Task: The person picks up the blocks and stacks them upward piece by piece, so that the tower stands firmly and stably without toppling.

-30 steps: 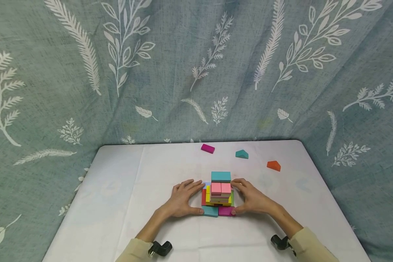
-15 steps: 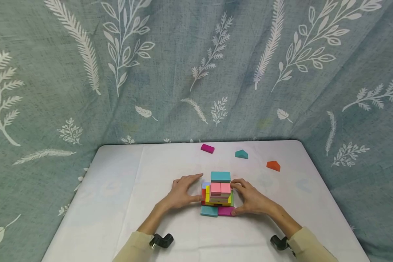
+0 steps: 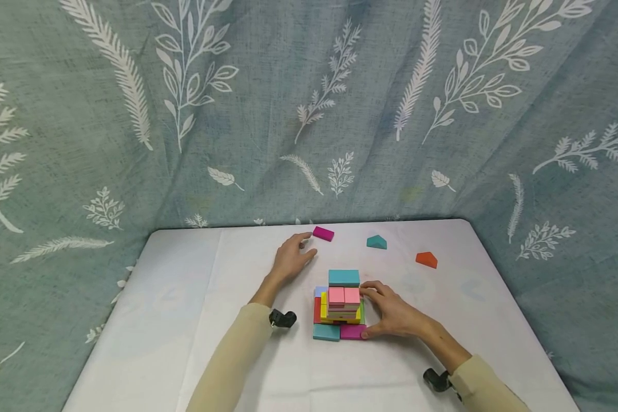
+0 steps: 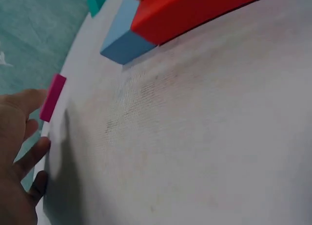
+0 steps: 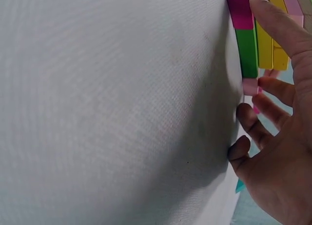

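Note:
A stack of coloured wooden blocks stands mid-table, pink blocks on top, with yellow, red and green ones lower. A teal block and a magenta block form its front edge. At the stack's right side is my right hand, its thumb touching the front magenta block and a fingertip close to a pink block at the far end. My left hand reaches over the far part of the table, thumb and fingers spread apart. Just beyond its fingertips lies a loose magenta block.
Near the back edge, a teal block with a pointed top and a similar orange block lie to the right. A leaf-patterned curtain hangs directly behind the white table.
My left hand has left the stack's left side and moved away from me toward the loose magenta block. The right hand stays at the stack. The view has shifted slightly.

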The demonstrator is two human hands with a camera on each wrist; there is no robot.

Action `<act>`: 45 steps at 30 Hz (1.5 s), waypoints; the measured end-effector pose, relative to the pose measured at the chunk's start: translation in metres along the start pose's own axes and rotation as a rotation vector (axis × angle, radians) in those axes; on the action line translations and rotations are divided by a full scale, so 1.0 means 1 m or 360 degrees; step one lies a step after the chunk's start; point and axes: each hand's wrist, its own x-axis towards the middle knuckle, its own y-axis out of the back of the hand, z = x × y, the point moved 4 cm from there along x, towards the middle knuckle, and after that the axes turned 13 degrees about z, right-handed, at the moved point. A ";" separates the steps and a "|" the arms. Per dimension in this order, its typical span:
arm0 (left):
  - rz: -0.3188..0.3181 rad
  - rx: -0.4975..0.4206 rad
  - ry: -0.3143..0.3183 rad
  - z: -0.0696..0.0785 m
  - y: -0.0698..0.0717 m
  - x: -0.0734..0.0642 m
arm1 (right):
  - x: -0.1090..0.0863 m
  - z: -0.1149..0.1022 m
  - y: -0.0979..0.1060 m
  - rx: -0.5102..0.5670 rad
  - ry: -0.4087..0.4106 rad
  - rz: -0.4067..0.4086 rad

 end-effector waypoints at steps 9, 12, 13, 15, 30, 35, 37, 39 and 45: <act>0.0047 0.0170 0.0049 0.004 -0.013 0.025 | 0.001 0.001 -0.001 -0.0014 -0.0027 -0.0010; -0.0003 0.0193 0.0044 0.009 -0.016 0.031 | 0.001 0.001 0.000 -0.0011 -0.0020 -0.0005; -0.0026 0.0201 0.0040 0.011 -0.017 0.032 | 0.001 0.001 0.000 -0.0006 -0.0020 -0.0003; -0.0074 0.0235 0.0031 0.015 -0.019 0.034 | 0.001 0.000 0.000 0.0004 -0.0016 -0.0002; 0.0008 0.0317 0.0040 0.017 -0.023 0.037 | 0.001 0.002 0.000 0.0016 -0.0003 -0.0001; 0.0054 0.0248 0.0079 0.017 -0.020 0.036 | 0.001 0.003 0.000 0.0018 -0.0002 0.0008; 0.0079 0.0210 0.0084 0.017 -0.019 0.034 | 0.001 0.003 -0.001 0.0017 -0.0006 0.0010; 0.0131 0.0153 0.0081 0.017 -0.017 0.032 | 0.002 0.003 -0.001 0.0023 -0.0008 0.0013; 0.0260 -0.0110 0.0089 0.019 -0.013 0.029 | 0.001 0.003 -0.001 0.0037 -0.0016 0.0006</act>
